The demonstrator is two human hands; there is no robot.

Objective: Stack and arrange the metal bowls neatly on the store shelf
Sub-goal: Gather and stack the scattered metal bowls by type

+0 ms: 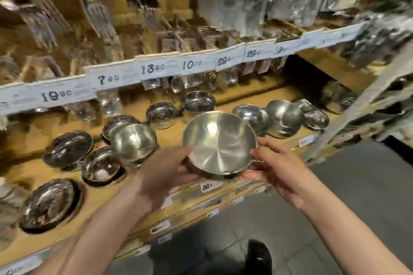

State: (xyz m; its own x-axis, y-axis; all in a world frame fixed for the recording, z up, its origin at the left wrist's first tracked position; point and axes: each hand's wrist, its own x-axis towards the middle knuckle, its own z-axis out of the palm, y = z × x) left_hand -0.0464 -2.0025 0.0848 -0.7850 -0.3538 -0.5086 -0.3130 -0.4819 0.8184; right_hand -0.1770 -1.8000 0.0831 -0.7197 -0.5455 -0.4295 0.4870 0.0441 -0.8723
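Both hands carry one stainless steel bowl in front of the wooden shelf, clear of its surface: the left hand cups it from below at the near left rim, and the right hand has its fingers curled under the right side, the open mouth tilted toward the camera. This looks like the carrying step, a bowl picked up and not yet nested. On the shelf, other metal bowls lie scattered rather than stacked, among them a bright bowl to the left, dark-reflecting ones further left, and a cluster to the right. The next move probably calls for choosing a bowl of matching size, levelling the held one above it, and lowering it squarely so the rims seat. The price strip on the shelf above reads 19.90, 7.90, 13.90 and 10.00; further tags are blurred. No brand is legible.
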